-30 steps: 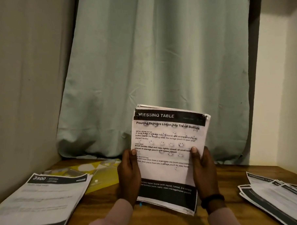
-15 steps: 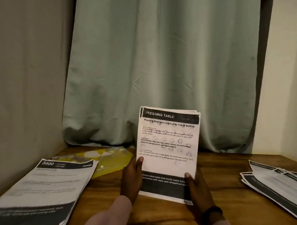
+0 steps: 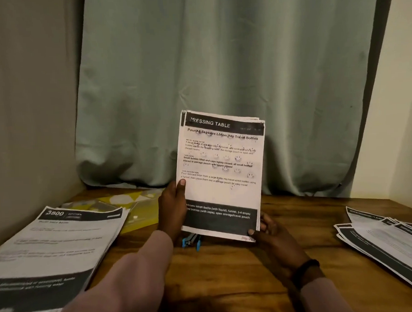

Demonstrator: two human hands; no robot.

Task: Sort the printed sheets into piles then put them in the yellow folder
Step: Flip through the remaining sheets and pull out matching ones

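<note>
Where the wooden table (image 3: 228, 268) meets the left wall, a thick pile of printed sheets (image 3: 51, 254) lies flat, its top page headed "3800". Taking the upright stack as the landmark, this pile sits well to its left. Between the pile and the upright stack, the yellow folder (image 3: 141, 213) lies flat on the table near the curtain (image 3: 220, 72), partly overlapped by the pile's right edge.

The left hand (image 3: 172, 209) grips the left edge of the upright stack (image 3: 221, 174), thumb across the front page and fingers (image 3: 169, 195) curled behind it. The stack stands nearly vertical at the middle of the table, its top page headed "DRESSING TABLE" and facing the camera. Whether its bottom edge touches the table cannot be determined. Several sheet edges show, slightly offset, along its top and right side. Just below the stack's lower left corner, a small blue object (image 3: 192, 241) lies on the table, mostly hidden; its type cannot be determined.

The right hand (image 3: 272, 238) holds the lower right corner of the stack, thumb pressed on the front page and fingers wrapped behind the edge. A dark band (image 3: 306, 269) circles the right wrist.

Well to the right of the stack, a second pile of printed sheets (image 3: 388, 244) lies fanned on the table near the right wall.
</note>
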